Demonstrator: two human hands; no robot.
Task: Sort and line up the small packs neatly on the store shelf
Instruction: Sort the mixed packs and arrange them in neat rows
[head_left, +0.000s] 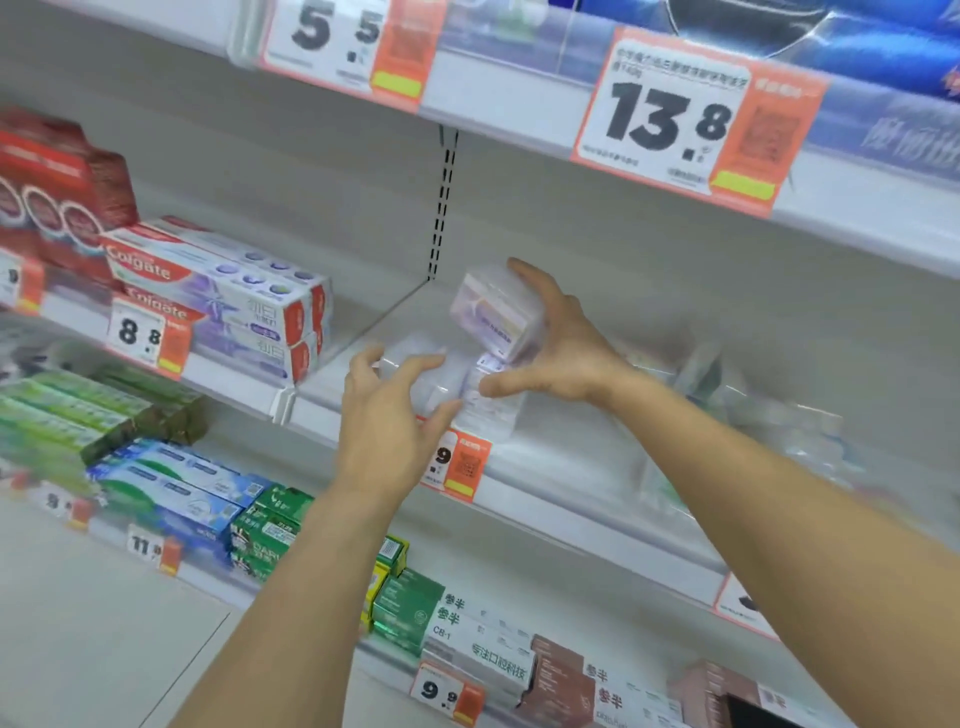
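Hands: right hand (553, 345) grips pack (496, 312) | Colgate boxes (228, 291) left

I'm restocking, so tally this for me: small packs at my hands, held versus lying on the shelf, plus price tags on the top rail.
Held pack, in right hand: 1
Lying pack, by left hand: 1
Top-rail price tags, 5.5 tag and 13.8 tag: 2
Total: 4
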